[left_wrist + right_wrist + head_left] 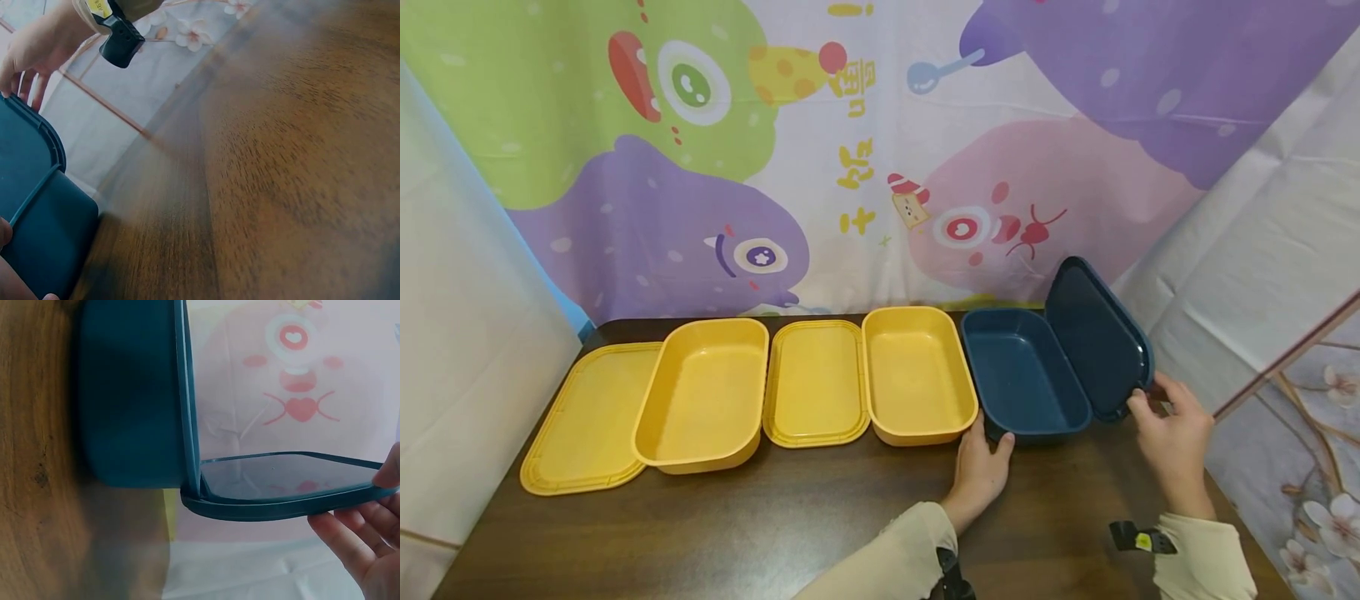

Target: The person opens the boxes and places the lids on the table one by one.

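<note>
A dark blue plastic food container (1026,375) sits at the right of the row. Its matching dark blue lid (1093,333) stands tilted up along the container's right side, lower edge beside the rim. My right hand (1176,437) pinches the lid's near right edge, thumb on the inner face and fingers behind, as the right wrist view also shows. At the container's near left corner, my left hand (979,471) holds the wall, its thumb along the front and its fingers partly hidden between this container and the yellow one beside it.
To the left stand a smaller yellow container (921,375), a small yellow lid (816,383), a larger yellow container (707,392) and a large yellow lid (591,425), partly under that container's rim. A cartoon-printed cloth (850,275) hangs behind the brown wooden table (820,525).
</note>
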`<state>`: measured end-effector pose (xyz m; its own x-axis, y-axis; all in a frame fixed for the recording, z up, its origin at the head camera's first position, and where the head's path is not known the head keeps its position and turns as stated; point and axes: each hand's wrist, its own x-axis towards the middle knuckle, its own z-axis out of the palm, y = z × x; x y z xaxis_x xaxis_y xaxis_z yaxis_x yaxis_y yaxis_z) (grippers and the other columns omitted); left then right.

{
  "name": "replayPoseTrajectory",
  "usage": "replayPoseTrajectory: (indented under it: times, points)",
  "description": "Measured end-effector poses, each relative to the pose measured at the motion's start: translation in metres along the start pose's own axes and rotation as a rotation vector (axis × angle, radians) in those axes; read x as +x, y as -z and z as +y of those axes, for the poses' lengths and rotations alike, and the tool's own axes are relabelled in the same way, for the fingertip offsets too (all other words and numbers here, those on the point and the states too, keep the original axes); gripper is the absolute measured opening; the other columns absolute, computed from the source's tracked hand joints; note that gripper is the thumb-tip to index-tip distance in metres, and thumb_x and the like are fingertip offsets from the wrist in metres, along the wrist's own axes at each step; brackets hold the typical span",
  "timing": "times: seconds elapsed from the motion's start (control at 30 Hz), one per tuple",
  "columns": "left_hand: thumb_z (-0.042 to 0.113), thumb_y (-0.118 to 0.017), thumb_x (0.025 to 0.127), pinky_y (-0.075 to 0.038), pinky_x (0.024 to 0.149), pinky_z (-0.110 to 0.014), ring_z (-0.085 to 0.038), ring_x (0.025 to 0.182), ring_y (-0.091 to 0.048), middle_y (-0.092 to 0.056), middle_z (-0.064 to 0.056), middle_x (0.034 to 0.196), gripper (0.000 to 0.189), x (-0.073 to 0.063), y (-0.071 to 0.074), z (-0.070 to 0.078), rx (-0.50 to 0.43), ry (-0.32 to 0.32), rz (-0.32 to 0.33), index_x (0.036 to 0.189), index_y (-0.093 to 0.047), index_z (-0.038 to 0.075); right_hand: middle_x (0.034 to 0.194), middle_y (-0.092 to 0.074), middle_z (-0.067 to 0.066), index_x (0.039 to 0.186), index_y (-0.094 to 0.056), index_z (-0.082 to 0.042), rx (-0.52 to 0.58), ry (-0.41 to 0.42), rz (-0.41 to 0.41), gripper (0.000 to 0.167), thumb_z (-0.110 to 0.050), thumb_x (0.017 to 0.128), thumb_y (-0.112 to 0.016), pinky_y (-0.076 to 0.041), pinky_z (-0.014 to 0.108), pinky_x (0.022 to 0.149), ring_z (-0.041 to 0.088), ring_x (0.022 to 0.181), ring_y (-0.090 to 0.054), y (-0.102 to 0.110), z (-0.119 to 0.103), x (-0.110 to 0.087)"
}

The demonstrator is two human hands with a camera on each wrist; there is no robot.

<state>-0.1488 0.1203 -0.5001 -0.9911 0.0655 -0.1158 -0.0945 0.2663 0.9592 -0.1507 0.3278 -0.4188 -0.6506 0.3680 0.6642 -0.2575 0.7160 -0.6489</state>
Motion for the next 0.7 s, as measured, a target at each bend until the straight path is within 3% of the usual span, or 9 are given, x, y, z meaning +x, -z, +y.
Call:
replayPoseTrajectory:
  times: [0.23,0.43,0.57,0.7]
  points:
    - [0.03,-0.056,0.099,-0.033,0.113,-0.051,-0.034,0.14,-0.038,-0.039,-0.02,0.152,0.063,0.001,0.0,-0.001,-0.011,-0.003,-0.004,0.149,-0.034,-0.001,0.076,-0.049,-0.034,0.103,-0.07,0.008,-0.018,-0.18,0.002,0.022,0.001,0.084,-0.059,-0.038,-0.001,0.064,-0.016,0.074,-0.049,0.004,0.006,0.0]
    - [0.03,-0.056,0.099,-0.033,0.113,-0.051,-0.035,0.14,-0.038,-0.039,-0.02,0.152,0.063,0.001,0.0,-0.001,-0.012,-0.009,-0.002,0.149,-0.033,-0.001,0.07,-0.054,-0.031,0.103,-0.068,0.009,0.082,-0.312,0.007,0.021,0.003,0.085,-0.057,-0.046,0.005,0.053,-0.012,0.067,-0.054,0.005,0.015,0.002]
    - [0.03,-0.055,0.099,-0.032,0.114,-0.05,-0.034,0.141,-0.037,-0.038,-0.019,0.153,0.063,0.001,-0.001,-0.001,-0.017,-0.002,-0.007,0.15,-0.032,0.0,0.069,-0.057,-0.025,0.095,-0.068,-0.004,0.155,-0.369,0.024,0.019,0.006,0.085,-0.057,-0.049,0.007,0.052,-0.01,0.06,-0.056,0.004,0.02,0.003]
    - [0.03,-0.056,0.098,-0.032,0.114,-0.05,-0.034,0.141,-0.037,-0.038,-0.019,0.153,0.063,0.002,-0.001,-0.002,-0.013,-0.003,-0.003,0.149,-0.033,0.0,0.069,-0.056,-0.018,0.088,-0.067,-0.02,0.25,-0.428,0.044,0.03,0.008,0.084,-0.055,-0.049,0.009,0.05,-0.008,0.056,-0.057,0.004,0.024,0.003]
